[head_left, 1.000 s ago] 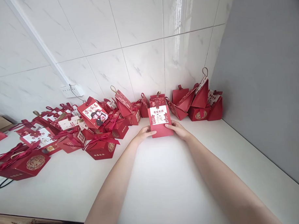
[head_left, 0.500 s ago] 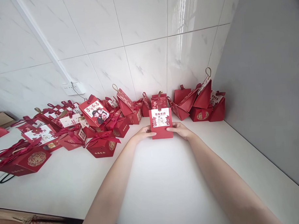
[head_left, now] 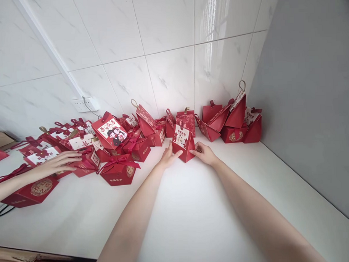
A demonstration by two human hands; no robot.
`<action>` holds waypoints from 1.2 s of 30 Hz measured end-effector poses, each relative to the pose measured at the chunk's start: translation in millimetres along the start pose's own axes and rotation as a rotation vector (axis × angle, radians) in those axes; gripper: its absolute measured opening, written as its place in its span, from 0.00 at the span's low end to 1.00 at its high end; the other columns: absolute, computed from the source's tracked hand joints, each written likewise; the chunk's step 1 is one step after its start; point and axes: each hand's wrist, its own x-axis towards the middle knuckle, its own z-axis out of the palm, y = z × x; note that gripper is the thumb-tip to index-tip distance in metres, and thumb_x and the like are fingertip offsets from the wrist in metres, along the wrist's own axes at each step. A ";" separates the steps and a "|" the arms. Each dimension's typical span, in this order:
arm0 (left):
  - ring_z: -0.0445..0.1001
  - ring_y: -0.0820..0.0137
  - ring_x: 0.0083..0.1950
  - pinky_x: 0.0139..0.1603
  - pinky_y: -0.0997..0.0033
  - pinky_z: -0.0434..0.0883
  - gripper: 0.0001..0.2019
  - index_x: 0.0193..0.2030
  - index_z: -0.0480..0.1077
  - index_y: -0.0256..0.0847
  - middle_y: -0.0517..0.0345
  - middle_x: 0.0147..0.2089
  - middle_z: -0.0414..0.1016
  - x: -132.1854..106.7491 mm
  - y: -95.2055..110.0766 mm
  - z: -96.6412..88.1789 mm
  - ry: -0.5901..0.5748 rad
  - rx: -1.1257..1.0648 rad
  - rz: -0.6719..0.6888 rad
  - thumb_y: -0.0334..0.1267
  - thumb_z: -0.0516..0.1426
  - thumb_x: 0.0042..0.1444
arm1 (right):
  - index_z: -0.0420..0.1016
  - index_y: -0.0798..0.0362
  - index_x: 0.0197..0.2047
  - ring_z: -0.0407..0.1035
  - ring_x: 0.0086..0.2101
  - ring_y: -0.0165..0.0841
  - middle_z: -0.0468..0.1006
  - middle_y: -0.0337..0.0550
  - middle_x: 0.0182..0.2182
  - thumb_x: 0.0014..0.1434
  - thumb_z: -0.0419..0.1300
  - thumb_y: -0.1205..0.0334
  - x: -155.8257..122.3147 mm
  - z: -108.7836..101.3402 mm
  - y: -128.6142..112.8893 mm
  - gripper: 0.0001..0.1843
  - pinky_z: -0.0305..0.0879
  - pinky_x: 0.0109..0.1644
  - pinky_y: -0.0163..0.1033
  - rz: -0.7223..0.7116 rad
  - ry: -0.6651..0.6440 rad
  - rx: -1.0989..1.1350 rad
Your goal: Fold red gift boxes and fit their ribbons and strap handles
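A red triangular gift box [head_left: 187,149] with a white printed front panel stands on the white table, turned so that one side faces right. My left hand [head_left: 169,158] grips its left side, thumb on the front. At its lower right side, my right hand [head_left: 204,153] pinches the box between thumb and fingers. Just behind it is a red patterned gift box [head_left: 188,119] with a small ribbon loop, close to the tiled wall.
Many red gift boxes with ribbons, such as a bow-tied box [head_left: 117,173], crowd the left. Another person's hand [head_left: 63,161] reaches over them. More boxes [head_left: 234,132] stand by the grey panel [head_left: 311,103] at right. A socket [head_left: 85,104] is on the wall.
The box between my hands has turned from facing me squarely to an angle, showing its right side. Another person's arm has come in from the left over the boxes there.
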 end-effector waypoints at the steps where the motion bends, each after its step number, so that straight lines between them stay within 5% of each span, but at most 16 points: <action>1: 0.44 0.50 0.73 0.72 0.50 0.42 0.48 0.69 0.49 0.40 0.42 0.71 0.51 -1.2 0.8 0.6 -0.016 0.084 -0.007 0.58 0.62 0.46 | 0.62 0.49 0.30 0.65 0.27 0.32 0.72 0.35 0.26 0.55 0.59 0.40 -1.2 1.5 -2.4 0.21 0.59 0.33 0.37 -0.016 -0.012 -0.076; 4: 0.45 0.45 0.73 0.71 0.46 0.37 0.52 0.68 0.51 0.36 0.36 0.70 0.51 -5.1 6.3 5.4 -0.068 0.338 0.052 0.60 0.65 0.40 | 0.63 0.50 0.28 0.65 0.28 0.32 0.72 0.37 0.26 0.59 0.56 0.45 -5.0 4.9 -10.7 0.18 0.56 0.33 0.36 -0.064 -0.074 -0.283; 7: 0.58 0.43 0.66 0.67 0.43 0.48 0.36 0.58 0.64 0.34 0.34 0.61 0.64 -10.3 16.3 11.7 -0.036 0.611 0.114 0.61 0.58 0.50 | 0.66 0.50 0.30 0.68 0.31 0.34 0.75 0.41 0.30 0.62 0.54 0.48 -7.2 7.4 -17.1 0.16 0.56 0.35 0.36 -0.091 -0.122 -0.451; 11: 0.71 0.51 0.53 0.57 0.53 0.62 0.21 0.47 0.70 0.36 0.39 0.46 0.73 -15.6 25.8 16.5 0.000 0.817 0.124 0.53 0.49 0.61 | 0.69 0.51 0.36 0.71 0.36 0.37 0.77 0.47 0.36 0.66 0.49 0.52 -7.0 9.0 -20.4 0.15 0.57 0.37 0.37 -0.080 -0.140 -0.618; 19: 0.75 0.56 0.43 0.47 0.59 0.66 0.15 0.42 0.72 0.39 0.44 0.41 0.76 -17.5 22.1 20.5 -0.039 0.797 0.101 0.44 0.47 0.64 | 0.69 0.54 0.42 0.73 0.39 0.40 0.78 0.53 0.41 0.68 0.45 0.60 -7.0 16.1 -21.7 0.13 0.59 0.40 0.39 -0.030 -0.128 -0.789; 25: 0.75 0.55 0.41 0.45 0.60 0.66 0.10 0.36 0.73 0.40 0.45 0.38 0.77 -18.9 25.6 26.8 -0.013 0.771 0.105 0.41 0.53 0.58 | 0.71 0.53 0.36 0.73 0.36 0.40 0.80 0.51 0.37 0.64 0.49 0.62 -11.1 19.2 -24.0 0.11 0.58 0.37 0.39 -0.001 -0.072 -0.780; 32: 0.73 0.62 0.33 0.38 0.65 0.64 0.07 0.32 0.70 0.42 0.53 0.29 0.74 -18.7 24.9 22.7 0.168 0.678 0.014 0.42 0.54 0.55 | 0.68 0.50 0.25 0.70 0.30 0.35 0.77 0.41 0.26 0.58 0.56 0.53 -20.9 17.4 -27.6 0.13 0.57 0.35 0.37 -0.057 -0.063 -0.563; 36: 0.71 0.67 0.33 0.37 0.69 0.64 0.11 0.37 0.67 0.43 0.56 0.32 0.74 -21.8 32.3 17.2 0.258 0.577 0.067 0.44 0.47 0.62 | 0.68 0.49 0.28 0.69 0.32 0.35 0.75 0.41 0.27 0.60 0.52 0.49 -20.4 18.5 -26.9 0.16 0.60 0.40 0.38 -0.051 0.115 -0.350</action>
